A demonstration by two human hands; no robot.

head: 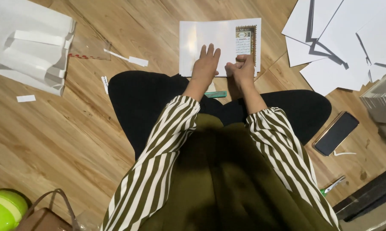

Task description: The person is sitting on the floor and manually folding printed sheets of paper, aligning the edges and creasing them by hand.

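Far left, a stack of white folded paper bags [28,42] is laid on the wooden floor [73,124], with a clear plastic sleeve [89,48] and a few little white paper strips [133,60] scattered just beside it. A green ball [2,209] and a brown bag [43,218] are tucked into the bottom left corner.

In the middle, a white sheet [193,38] with a small gold-framed printed label [246,42] is laid flat on the floor just past the knees. The left hand [205,64] is pressed flat on the sheet, fingers stretched out and slightly apart. The right hand [243,68] is curled with fingers bunched together at the label's lower edge; whether anything is pinched can't really be told. A green ruler [216,94] is seen peeking out between the wrists.

Off to the right, loose white sheets [342,38] are piled up overlapping, and a dark phone [336,133] is lying face up by the right knee.
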